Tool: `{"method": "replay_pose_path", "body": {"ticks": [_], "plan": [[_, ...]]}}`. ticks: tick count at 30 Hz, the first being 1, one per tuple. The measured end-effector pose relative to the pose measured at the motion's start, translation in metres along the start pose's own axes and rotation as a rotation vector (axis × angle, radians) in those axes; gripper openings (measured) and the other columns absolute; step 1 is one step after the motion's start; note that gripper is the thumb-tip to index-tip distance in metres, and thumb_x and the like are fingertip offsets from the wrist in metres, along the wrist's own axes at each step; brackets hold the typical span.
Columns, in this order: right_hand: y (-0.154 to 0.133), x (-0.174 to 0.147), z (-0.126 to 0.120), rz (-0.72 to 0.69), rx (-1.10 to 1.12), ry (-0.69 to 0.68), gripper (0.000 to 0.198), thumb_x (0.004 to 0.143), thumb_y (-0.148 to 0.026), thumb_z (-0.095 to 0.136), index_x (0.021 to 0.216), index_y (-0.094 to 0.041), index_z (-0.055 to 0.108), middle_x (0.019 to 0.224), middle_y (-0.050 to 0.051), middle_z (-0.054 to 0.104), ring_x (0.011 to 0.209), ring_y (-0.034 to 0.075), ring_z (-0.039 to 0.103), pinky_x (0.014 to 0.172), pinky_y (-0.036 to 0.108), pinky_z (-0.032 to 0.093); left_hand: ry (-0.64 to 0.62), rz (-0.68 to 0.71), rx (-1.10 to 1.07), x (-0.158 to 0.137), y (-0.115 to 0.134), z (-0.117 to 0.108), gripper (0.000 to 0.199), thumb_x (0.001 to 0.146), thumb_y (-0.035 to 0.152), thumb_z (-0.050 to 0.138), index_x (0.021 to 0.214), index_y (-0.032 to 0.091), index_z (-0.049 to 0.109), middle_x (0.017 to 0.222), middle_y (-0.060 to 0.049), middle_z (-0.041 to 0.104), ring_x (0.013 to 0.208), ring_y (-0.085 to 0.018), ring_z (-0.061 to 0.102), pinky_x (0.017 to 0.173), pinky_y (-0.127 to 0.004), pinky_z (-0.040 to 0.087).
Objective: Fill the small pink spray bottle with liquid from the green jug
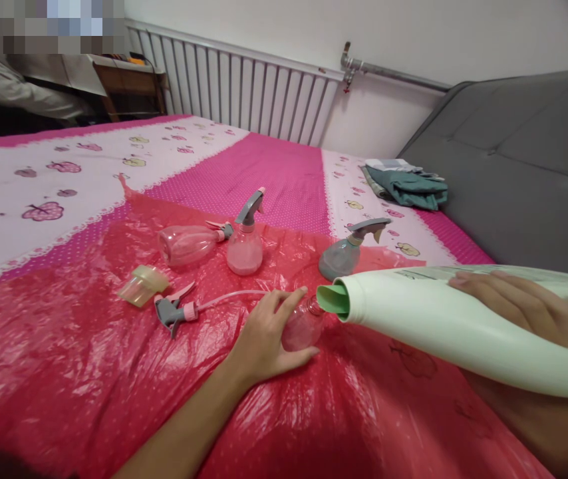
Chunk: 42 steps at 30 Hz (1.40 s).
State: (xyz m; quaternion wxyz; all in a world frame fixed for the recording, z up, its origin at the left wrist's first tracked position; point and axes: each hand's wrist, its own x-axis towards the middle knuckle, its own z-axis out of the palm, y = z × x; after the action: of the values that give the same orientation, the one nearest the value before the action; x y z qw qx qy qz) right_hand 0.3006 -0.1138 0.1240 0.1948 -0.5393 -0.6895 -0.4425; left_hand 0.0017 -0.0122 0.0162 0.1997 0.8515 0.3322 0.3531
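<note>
My left hand (269,336) is wrapped round a clear pinkish spray bottle (304,324) with its top off, standing on red plastic sheeting. In my right hand (528,306) is a large pale-green jug (414,306), tipped on its side. Its green pouring spout (332,299) is at the small bottle's open neck; I cannot tell whether they touch or whether liquid flows. Left of my left hand lies a grey and pink trigger sprayer head (175,311) with a thin tube. Beside it is a translucent yellowish cap (143,286).
Behind are a pink spray bottle (245,249) standing, another lying on its side (189,244), and a grey-blue one (341,256). Red plastic sheeting (114,359) covers the near bed. Folded clothes (406,184) lie by the grey headboard (513,153). A person's sleeve (19,93) shows at far left.
</note>
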Motion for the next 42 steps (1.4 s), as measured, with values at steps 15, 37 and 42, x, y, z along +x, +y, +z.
{"method": "replay_pose_path", "body": {"ticks": [15,37,42], "plan": [[0.0002,-0.0019,0.0012,0.021,0.023,0.013,0.048,0.100,-0.045,0.039,0.133,-0.020,0.062,0.130,0.003,0.065,0.121,0.028,0.062,0.126,0.045,0.018,0.003,-0.003,-0.008,0.0009,-0.0001,0.0002,0.090,0.076,0.045,0.083,0.153,0.027,0.038,0.128,-0.011,0.057,0.115,-0.031,0.062,0.097,-0.048,0.056],[0.0011,-0.0052,-0.0012,0.038,0.010,-0.017,0.048,0.101,-0.045,0.037,0.135,-0.021,0.061,0.131,0.002,0.064,0.124,0.030,0.061,0.127,0.050,0.019,-0.005,-0.007,-0.006,0.0008,-0.0001,0.0004,0.092,0.076,0.045,0.082,0.154,0.030,0.036,0.128,-0.011,0.056,0.115,-0.032,0.061,0.097,-0.050,0.055],[0.0015,-0.0050,-0.0019,0.012,-0.006,-0.010,0.048,0.100,-0.044,0.039,0.135,-0.020,0.061,0.132,0.003,0.064,0.123,0.029,0.061,0.128,0.047,0.017,-0.002,-0.001,-0.006,0.0008,0.0000,0.0004,0.092,0.076,0.045,0.083,0.153,0.029,0.037,0.127,-0.011,0.057,0.114,-0.032,0.062,0.097,-0.049,0.056]]}}
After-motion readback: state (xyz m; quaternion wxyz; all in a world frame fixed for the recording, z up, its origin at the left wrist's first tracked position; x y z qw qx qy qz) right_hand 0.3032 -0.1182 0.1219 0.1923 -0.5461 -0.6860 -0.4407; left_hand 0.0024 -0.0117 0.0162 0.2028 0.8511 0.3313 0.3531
